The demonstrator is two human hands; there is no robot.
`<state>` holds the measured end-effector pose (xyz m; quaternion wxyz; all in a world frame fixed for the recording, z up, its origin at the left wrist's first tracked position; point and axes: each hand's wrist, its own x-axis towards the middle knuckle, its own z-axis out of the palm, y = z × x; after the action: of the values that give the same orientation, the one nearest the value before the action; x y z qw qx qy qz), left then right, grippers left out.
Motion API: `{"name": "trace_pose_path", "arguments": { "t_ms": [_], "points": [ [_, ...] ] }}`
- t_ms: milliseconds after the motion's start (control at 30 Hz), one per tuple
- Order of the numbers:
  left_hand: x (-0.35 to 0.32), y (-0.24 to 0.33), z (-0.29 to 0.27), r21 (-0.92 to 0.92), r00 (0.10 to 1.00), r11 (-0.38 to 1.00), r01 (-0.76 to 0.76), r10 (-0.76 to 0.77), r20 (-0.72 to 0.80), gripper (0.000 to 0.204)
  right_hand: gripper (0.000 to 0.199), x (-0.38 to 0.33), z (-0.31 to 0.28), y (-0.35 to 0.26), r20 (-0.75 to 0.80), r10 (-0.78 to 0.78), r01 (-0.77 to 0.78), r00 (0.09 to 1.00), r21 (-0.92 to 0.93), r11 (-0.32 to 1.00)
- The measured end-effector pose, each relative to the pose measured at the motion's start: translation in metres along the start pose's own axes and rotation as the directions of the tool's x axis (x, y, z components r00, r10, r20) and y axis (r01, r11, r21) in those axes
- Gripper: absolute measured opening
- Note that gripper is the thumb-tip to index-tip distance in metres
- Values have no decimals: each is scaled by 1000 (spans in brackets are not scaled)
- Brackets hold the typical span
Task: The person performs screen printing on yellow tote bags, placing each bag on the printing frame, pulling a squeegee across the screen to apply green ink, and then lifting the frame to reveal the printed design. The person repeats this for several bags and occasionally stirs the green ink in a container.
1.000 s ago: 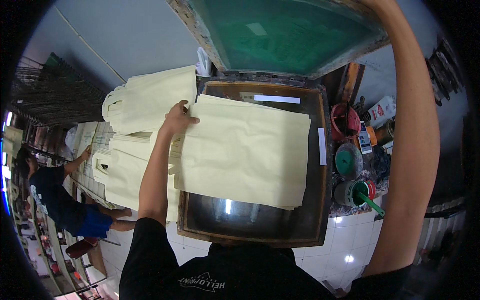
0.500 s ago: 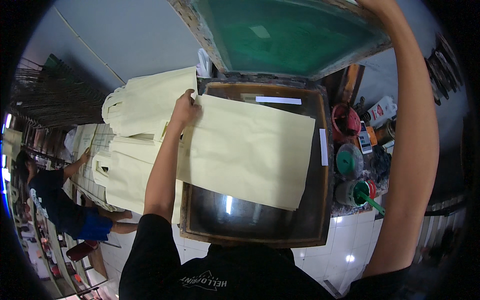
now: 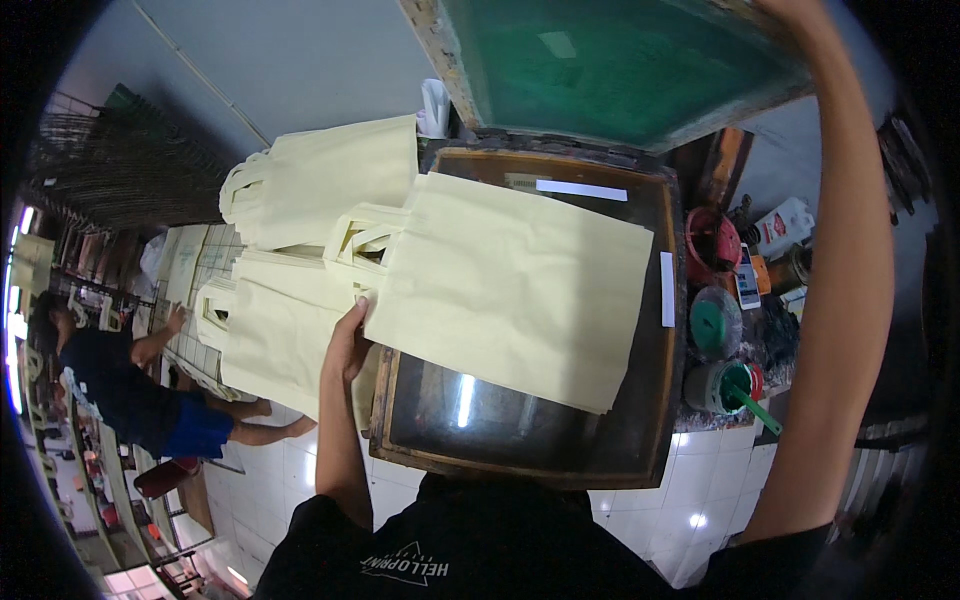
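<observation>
A stack of pale yellow tote bags (image 3: 520,290) lies on a wood-edged glass board (image 3: 450,440), handles pointing left. My left hand (image 3: 347,340) is at the stack's lower left corner, its thumb at the bag edge and its other fingers partly hidden. Above the board, a green silkscreen (image 3: 610,70) in a worn frame is tilted up. My right hand (image 3: 795,8), cut off by the top edge of the view, holds the frame's upper right corner with my arm raised. White paper strips (image 3: 582,190) mark the board's far and right sides.
More yellow tote bags (image 3: 340,180) are piled to the left. At right stand a red bowl (image 3: 712,245), a phone (image 3: 747,278), a white jug (image 3: 783,225) and a green paint tub (image 3: 722,385) with a green-handled tool. A co-worker (image 3: 130,380) stands far left by a rack.
My left hand has left the stack's upper left corner and come down to its lower left corner, uncovering the bag handles. The right hand still holds the screen up.
</observation>
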<state>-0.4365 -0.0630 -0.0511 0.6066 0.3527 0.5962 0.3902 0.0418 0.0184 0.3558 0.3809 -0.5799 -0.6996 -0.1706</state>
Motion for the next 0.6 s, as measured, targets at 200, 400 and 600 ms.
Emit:
{"name": "trace_pose_path", "arguments": {
  "t_ms": [200,400,600],
  "points": [
    [-26,11,46,-11,986,994,-105,103,-128,28,41,3,-5,4,39,12,-8,999,-102,995],
    [-56,-11,70,113,940,977,-180,205,-274,28,43,2,-6,4,42,-10,13,999,-83,996],
    [-70,-8,74,334,912,935,-115,233,-338,47,46,6,-5,6,66,14,-8,998,-84,996]
  ]
}}
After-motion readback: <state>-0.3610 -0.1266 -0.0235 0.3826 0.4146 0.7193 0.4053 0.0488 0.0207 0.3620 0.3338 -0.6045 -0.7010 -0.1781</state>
